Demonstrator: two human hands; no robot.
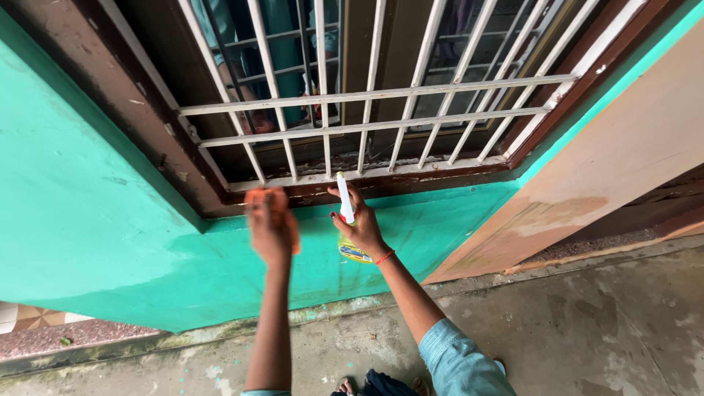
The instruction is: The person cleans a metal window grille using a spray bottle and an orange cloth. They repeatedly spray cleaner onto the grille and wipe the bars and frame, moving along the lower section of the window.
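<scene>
A rolled denim sleeve at bottom centre; the right hand grips a spray bottle, the left hand presses an orange cloth against the green wall, mid-frame.

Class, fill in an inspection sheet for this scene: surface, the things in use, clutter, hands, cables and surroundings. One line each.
Surface: teal wall below a brown window sill, with pale smears on the paint.
Things in use: orange cloth against the wall under the sill; spray bottle, white nozzle pointing up at the sill.
Clutter: nothing seen.
Hands: left hand presses the cloth, blurred; right hand grips the bottle, red band at the wrist.
Cables: nothing seen.
Surroundings: white window grille with a person partly visible behind it; concrete floor; tan wall on the right.
</scene>
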